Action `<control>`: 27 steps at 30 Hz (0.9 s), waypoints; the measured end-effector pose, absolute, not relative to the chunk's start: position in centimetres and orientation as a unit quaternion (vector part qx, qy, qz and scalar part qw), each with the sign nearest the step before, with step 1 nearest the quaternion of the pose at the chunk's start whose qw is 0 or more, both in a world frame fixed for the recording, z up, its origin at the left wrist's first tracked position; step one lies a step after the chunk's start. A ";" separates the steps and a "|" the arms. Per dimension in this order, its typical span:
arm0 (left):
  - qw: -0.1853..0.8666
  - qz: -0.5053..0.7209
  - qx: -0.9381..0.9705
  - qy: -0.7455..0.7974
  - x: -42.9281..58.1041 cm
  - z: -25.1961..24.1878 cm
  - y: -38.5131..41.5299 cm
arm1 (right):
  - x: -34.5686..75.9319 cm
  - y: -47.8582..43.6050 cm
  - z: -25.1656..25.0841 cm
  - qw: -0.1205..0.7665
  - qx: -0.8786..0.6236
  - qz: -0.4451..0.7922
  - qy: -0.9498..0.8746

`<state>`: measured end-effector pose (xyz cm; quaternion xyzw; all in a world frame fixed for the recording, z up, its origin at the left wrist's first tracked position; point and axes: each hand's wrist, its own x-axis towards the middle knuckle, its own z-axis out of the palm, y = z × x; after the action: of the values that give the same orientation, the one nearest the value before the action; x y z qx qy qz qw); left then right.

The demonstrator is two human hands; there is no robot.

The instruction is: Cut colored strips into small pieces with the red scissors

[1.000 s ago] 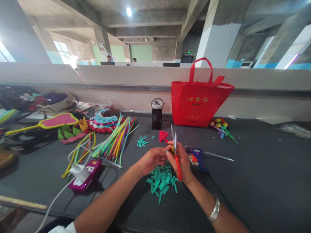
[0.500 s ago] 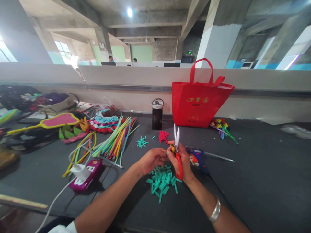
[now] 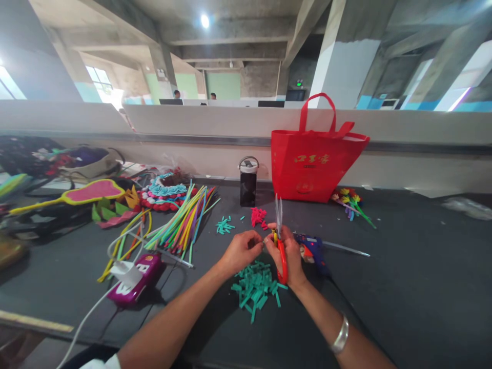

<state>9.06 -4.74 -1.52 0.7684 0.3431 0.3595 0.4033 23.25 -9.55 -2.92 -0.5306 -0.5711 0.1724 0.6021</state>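
Observation:
My right hand [image 3: 291, 259] is closed around a pair of scissors [image 3: 283, 261] with red-orange handles, blades pointing up and away from me. A small yellow piece [image 3: 274, 237] shows beside the blades, by the same fingers. Close to its left, my left hand [image 3: 241, 252] has thumb and fingertips pinched together; whatever is between them is too small to make out. Below both hands lies a pile of green cut strips [image 3: 255, 289]. Farther off are a small heap of red pieces [image 3: 259, 217] and some smaller teal pieces [image 3: 224, 225].
A blue glue gun [image 3: 313, 250] lies right of my right hand, its cord running toward me. A black bottle [image 3: 248, 187] and a red bag [image 3: 313, 164] stand behind. Leftward are colourful pipe cleaners [image 3: 188, 215] and a purple power strip [image 3: 138, 281] with a white cable.
My left hand has turned slightly, its fingers curling in more beside the right fingertips. The scissor blades look closer together now. Objects on the table have stayed put.

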 end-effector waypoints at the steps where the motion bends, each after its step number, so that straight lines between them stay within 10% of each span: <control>1: 0.427 0.367 0.752 0.341 9.1 -1.5 -4.7 | 23.2 -9.6 -2.9 0.601 -0.537 0.166 -0.568; 9: 0.671 0.480 0.467 0.318 8.9 -0.5 -5.0 | 23.1 -9.6 -3.7 0.523 -0.587 0.081 -0.612; 27: 0.688 0.521 0.399 0.308 9.0 -0.2 -5.3 | 22.6 -9.6 -4.5 0.390 -0.640 0.030 -0.661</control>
<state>9.00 -5.27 -0.16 0.3993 0.3078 0.5214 0.6885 22.62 -9.56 -4.49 -0.6398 -0.6615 0.0304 0.3901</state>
